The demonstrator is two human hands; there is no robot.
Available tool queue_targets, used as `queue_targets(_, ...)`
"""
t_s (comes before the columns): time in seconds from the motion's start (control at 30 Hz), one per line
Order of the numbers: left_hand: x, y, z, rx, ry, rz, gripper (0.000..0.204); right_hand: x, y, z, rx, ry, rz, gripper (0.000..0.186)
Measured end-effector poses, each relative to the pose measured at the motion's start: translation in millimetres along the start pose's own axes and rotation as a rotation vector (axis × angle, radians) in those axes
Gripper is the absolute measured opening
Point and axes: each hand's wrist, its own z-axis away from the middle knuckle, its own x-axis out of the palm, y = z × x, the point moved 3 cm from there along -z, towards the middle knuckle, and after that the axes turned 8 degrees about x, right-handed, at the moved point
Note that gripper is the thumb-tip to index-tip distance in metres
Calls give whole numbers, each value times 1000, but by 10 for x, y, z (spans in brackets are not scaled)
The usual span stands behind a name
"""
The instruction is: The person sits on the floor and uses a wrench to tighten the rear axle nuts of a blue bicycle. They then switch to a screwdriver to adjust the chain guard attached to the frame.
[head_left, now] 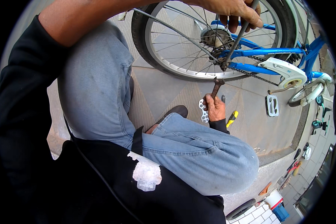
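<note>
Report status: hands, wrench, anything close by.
Left hand at grey rod by bicycle wheel. Right hand gripping wrench, head apart from axle nut. Yellow-black tool, holed metal plate near right hand.

Brown open-ended wrench — tilted, near blue bicycle

Blue bicycle frame, brown wrench

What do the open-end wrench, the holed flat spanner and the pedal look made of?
Open-end wrench: probably steel; dull brown surface suggests rust. Holed flat spanner: likely plated metal, from its bright silver look. Pedal: pale grey, metal or plastic, unclear.
</note>
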Motion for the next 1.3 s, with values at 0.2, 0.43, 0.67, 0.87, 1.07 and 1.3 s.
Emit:
queue_targets(0.2,4,4,3,-2,22,-16,27,-453,-265,-73,-18,40,204,29)
queue_targets(0.43,-21,-19,-6,44,-18,1,27,-639,-515,-63,17,-27,323,33)
queue_targets(0.67,-6,-14,-20,-8,18,6,25,-677,-637,2,1,-54,432,36)
queue_targets(0.87,9,-40,-15,-33,41,48,23,-670,-568,-14,10,-58,406,34)
queue_targets(1.07,-7,-71,-17,21,6,69,23,-664,-735,-134,-3,-96,436,36)
queue_targets(1.3,-8,-3,9,-32,26,17,24,-915,-1069,-227,-52,-53,644,44)
